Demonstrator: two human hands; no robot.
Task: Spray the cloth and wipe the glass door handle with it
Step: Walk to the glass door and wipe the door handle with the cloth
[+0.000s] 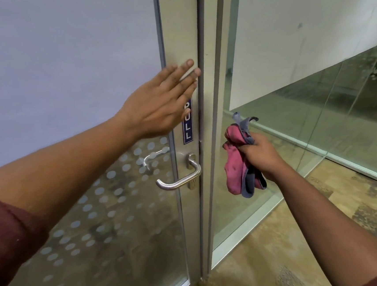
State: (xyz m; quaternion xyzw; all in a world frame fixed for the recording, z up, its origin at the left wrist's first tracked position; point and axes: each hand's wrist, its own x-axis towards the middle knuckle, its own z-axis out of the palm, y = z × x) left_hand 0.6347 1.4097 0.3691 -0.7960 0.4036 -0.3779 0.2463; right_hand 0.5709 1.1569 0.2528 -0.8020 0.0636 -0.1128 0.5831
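Observation:
A steel lever handle (179, 182) juts from the metal frame of the glass door (178, 28), below a blue PULL sign (187, 124). My left hand (158, 102) lies flat and open against the frame above the sign, fingers spread. To the right of the handle, my right hand (261, 155) grips a bunched pink cloth with a grey edge (237, 168), held apart from the door. No spray bottle is in view.
The door's lower glass carries frosted dots (93, 212), and a second handle (152, 158) shows through it on the far side. A fixed glass wall (318, 118) runs off to the right over a brown patterned floor (307, 235).

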